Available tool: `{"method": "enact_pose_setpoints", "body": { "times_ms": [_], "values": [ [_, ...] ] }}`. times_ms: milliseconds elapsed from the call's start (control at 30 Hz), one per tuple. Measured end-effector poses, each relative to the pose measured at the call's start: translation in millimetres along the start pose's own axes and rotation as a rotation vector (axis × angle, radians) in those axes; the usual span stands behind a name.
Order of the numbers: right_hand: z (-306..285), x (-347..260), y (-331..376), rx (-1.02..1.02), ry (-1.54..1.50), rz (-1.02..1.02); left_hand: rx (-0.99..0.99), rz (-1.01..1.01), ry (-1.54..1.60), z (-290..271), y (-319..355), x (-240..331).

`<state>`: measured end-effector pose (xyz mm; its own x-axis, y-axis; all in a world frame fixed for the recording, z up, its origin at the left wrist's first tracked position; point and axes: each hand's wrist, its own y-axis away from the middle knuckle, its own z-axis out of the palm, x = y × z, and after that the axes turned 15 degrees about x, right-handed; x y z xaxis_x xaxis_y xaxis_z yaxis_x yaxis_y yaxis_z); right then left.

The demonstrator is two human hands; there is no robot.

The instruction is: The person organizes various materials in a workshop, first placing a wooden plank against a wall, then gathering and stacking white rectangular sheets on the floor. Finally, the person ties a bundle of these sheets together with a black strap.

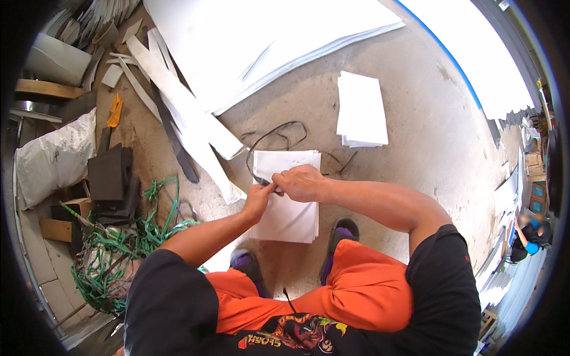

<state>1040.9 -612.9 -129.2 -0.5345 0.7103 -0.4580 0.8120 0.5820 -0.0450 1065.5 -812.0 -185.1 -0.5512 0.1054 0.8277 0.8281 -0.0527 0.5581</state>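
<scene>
Squatting over a stack of white sheets on the concrete floor, the person had both hands meeting at the stack's left edge. The left hand came in from the near left, forearm angled up and right, its fingers pinched closed on the end of a thin black strap. The right hand reached across from the right, elbow bent and wrist turned inward, its fingers curled shut on the same strap just beside the left fingertips. The strap looped away over the floor beyond the stack's far edge. The stack lay between the person's purple shoes and the strap's loop. A second, smaller pile of white sheets lay farther off to the right, well apart. Tangled green cord lay at the near left, with long white offcuts beyond it.
</scene>
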Motion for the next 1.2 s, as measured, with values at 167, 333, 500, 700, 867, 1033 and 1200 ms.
{"method": "enact_pose_setpoints", "body": {
  "times_ms": [167, 333, 500, 700, 867, 1033, 1200],
  "values": [
    [-25, 17, -30, 0.106, 0.136, -0.134, 0.153, 0.128, 0.097, 14, -29, 11],
    [-11, 28, -4, 0.322, -0.025, 0.175, 0.242, 0.027, 0.211, 49, -53, 32],
    [9, 34, 30, 0.347, -0.092, 0.419, 0.260, -0.007, 0.332, 65, -49, 21],
    [1, 74, 11, 0.454, 0.302, -0.032, 0.202, 0.009, 0.325, 54, -53, 13],
    [-9, 94, -17, 0.535, 0.507, -0.321, 0.160, 0.070, 0.318, 57, -47, 17],
    [-7, 99, -25, 0.469, 0.516, -0.462, 0.164, 0.072, 0.369, 58, -47, 17],
    [-24, 97, -25, 0.277, 0.283, -0.376, 0.194, 0.033, 0.286, 54, -45, 16]
  ]
}}
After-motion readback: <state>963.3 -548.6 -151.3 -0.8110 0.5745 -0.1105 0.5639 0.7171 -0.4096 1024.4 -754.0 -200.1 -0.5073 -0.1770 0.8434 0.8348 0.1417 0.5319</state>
